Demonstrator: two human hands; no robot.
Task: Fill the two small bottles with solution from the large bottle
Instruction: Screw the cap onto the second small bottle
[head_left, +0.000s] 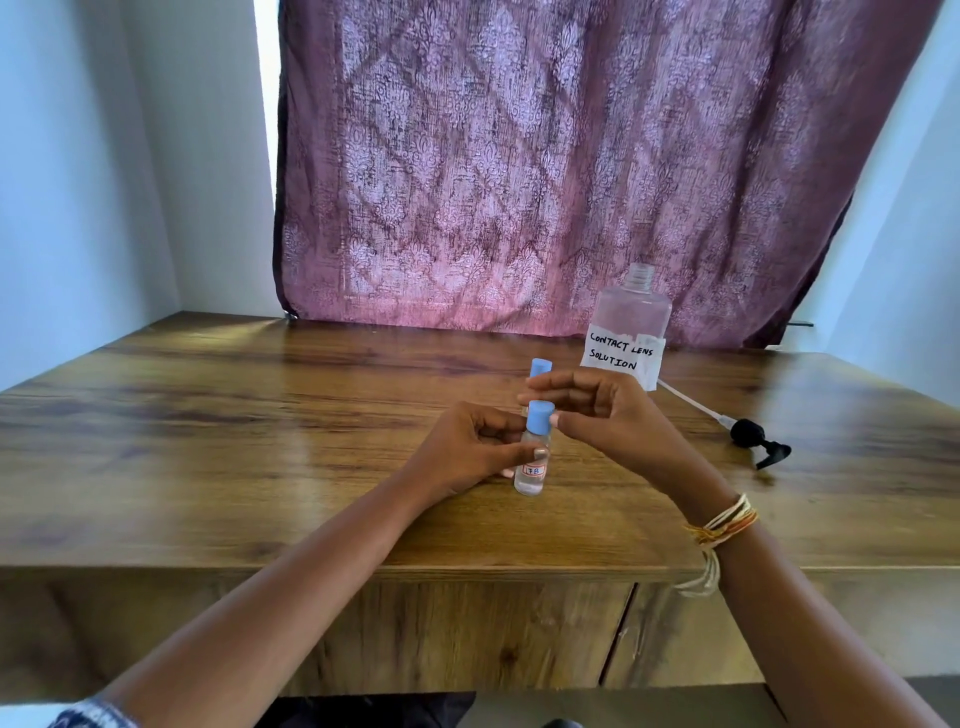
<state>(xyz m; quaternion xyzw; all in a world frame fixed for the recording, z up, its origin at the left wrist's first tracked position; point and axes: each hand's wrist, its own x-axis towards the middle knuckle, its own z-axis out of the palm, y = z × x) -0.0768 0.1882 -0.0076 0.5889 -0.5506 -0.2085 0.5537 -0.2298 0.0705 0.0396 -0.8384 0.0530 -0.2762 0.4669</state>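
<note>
A small clear bottle (531, 470) with a blue cap (538, 415) stands upright near the table's front middle. My left hand (467, 457) grips its body. My right hand (597, 410) pinches the blue cap between thumb and fingers. Just behind it stands a second small bottle (538, 367), of which only the blue cap shows above my right hand. The large clear bottle (629, 327), labelled "contact lens solution", stands uncapped at the back right and holds liquid.
The large bottle's black pump head (753, 439) with its white tube lies on the wooden table (260, 415) to the right. A purple patterned curtain (545, 156) hangs behind the table. White walls flank both sides.
</note>
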